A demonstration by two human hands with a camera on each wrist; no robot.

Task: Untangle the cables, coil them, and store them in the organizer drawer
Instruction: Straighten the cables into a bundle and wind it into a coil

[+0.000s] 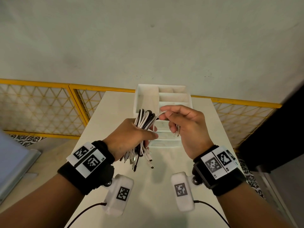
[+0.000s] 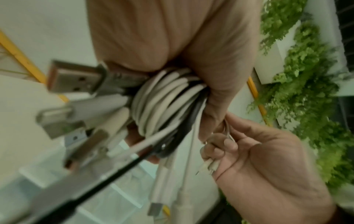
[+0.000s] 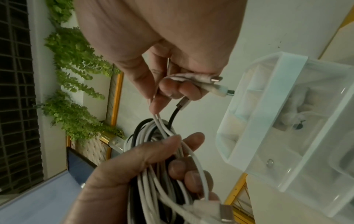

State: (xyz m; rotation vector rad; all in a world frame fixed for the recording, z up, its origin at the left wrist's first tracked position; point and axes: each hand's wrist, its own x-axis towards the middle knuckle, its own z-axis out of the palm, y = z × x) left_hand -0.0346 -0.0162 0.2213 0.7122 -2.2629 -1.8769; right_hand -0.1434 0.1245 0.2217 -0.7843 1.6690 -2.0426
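a: what's the biggest thing here?

b: the white table (image 1: 205, 162), running away from the person toward a pale wall; past its far end a yellow lattice fence (image 1: 41, 109) crosses the view; in the wrist views green hanging plants (image 3: 76, 60) trail down a wall.

a: and on the table?

b: the organizer (image 1: 164, 102), a white and clear plastic unit standing at the far end; its top is an open tray split into compartments, with clear drawers stacked below; from the right wrist view something pale lies inside one clear drawer (too blurred to name).

a: where are the cables?

b: in the air above the table, just in front of the organizer; the cable bundle (image 1: 144, 120) is a thick mix of white and black loops; the left hand (image 1: 131, 137) has fingers and thumb wrapped round its middle, gripping tight; the loops stick up above the fist, and the plug ends (image 1: 139, 160) dangle below it, usb connectors among them.

a: and the other hand?

b: the right hand (image 1: 184, 127) sits just beside the bundle, its curled fingers holding several loose ends (image 3: 206, 84), white ones plus a black strand; those strands run straight back into the bundle, so the two hands are joined by cable; both wrists wear black straps with printed marker tags.
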